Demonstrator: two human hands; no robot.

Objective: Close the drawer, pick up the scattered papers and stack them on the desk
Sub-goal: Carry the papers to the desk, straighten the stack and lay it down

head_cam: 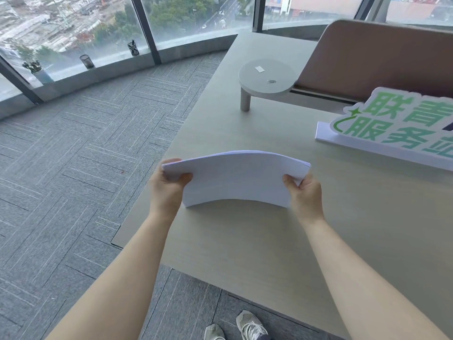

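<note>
White papers (235,177) arch between my two hands above the desk (245,246), a thick sheaf bowed upward in the middle so its near long edge lifts clear of the wood while its two short ends dip. My left hand (166,190) is closed on the left end, thumb pressed on top and fingers curled underneath. My right hand (304,192) grips the right end the same way, thumb on the upper sheet and the rest tucked below. The sheaf sits over the desk's left portion, with its left end reaching just about to the left edge, where my left hand hangs partly out over the grey carpet (73,168).

Further back on the desk, near the far left corner, a small round raised shelf (267,77) stands on a stubby leg, carrying a white slip (259,68) and some paper clips (271,81). Along the right side lies a white sign with green characters (397,128), well apart from the papers, and behind it rises a brown partition (367,60). My shoes (250,327) show on the carpet below the desk's near edge.
</note>
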